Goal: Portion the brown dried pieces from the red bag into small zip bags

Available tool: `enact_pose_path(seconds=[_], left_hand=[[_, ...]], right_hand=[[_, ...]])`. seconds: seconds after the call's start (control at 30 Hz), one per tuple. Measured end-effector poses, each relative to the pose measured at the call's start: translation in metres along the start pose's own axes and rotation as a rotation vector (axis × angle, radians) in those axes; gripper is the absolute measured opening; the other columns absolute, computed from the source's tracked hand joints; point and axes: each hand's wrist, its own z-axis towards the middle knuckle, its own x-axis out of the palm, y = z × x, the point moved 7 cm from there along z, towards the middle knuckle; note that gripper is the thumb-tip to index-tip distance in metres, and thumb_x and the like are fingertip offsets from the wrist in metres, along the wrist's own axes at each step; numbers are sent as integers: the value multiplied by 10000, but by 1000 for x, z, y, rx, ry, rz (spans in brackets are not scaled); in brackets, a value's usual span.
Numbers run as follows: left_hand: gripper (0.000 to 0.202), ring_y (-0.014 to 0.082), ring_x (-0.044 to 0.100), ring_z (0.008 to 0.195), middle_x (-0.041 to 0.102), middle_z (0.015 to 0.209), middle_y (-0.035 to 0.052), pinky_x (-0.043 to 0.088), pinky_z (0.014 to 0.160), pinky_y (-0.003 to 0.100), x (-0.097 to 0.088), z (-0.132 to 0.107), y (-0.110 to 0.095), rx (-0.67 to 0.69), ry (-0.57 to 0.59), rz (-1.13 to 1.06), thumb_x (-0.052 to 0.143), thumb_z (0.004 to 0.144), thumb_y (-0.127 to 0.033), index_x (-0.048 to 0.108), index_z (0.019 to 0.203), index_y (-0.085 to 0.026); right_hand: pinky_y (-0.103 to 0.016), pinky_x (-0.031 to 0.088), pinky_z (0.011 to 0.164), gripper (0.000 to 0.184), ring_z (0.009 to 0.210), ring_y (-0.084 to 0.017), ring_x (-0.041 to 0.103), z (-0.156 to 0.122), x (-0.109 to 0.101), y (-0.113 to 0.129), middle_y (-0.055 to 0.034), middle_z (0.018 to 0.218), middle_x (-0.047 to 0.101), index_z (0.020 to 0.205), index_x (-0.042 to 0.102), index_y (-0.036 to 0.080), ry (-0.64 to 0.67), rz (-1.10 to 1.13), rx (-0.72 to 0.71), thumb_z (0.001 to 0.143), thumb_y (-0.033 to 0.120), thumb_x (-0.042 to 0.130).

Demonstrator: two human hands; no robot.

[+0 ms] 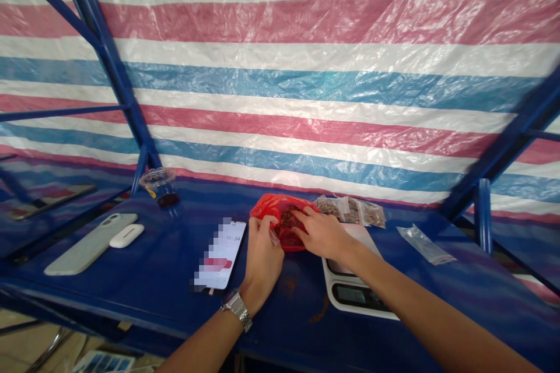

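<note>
A red plastic bag (266,205) stands open on the blue table, with dried brown pieces (289,217) inside. My left hand (263,250), wearing a metal watch, is closed at the bag's near left rim. A bit of clear plastic (274,238) shows by its fingers, seemingly a small clear bag; most of it is hidden. From the right, my right hand (321,232) reaches into the red bag, its bent fingers among the dried pieces and its fingertips partly hidden. Beneath my right forearm lies a white kitchen scale (330,285), partly covered.
Filled clear zip bags (371,214) lie behind the scale. A flat clear zip bag (424,245) is at right. Left of my hands are a lit phone (225,256), a pale phone (90,247), a white earbud case (126,236) and a plastic cup (161,186). Blue metal bars (118,81) flank the table.
</note>
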Motion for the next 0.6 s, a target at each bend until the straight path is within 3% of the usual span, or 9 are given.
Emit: enact_pose_path(seconds=[0.13,0.33,0.47,0.6], left_hand=[[394,201,576,898,496,1027,64,521,895,398,-11,-8,5,16,32,70,455,824,38,625,1091,-196],[369,199,586,928,509,1036,57,518,914,383,-27,-11,16,81,61,101,501,819,-1,622,1104,-202],[348,191,586,941,521,1042,42,515,904,353,-38,-8,24,130,69,95,517,821,-31,621,1088,-228],[314,184,584,954,546,1041,37,501,911,334,-45,-4,24,185,122,79,508,846,-54,627,1071,-237]], right_hand=[[-474,518,953,584,1238,-363,610,-5,1,2,-211,1465,540,1526,453,152,61,60,-18,1000,406,446],[-389,508,943,554,1199,-298,639,-6,4,7,-189,1437,564,1457,526,173,106,124,-41,906,131,483],[-366,508,886,435,1154,-291,666,-6,-2,9,-166,1341,633,1274,648,172,101,110,15,887,83,470],[-347,495,842,293,1086,-287,695,-7,-8,2,-140,1230,699,1137,683,183,81,102,75,880,126,555]])
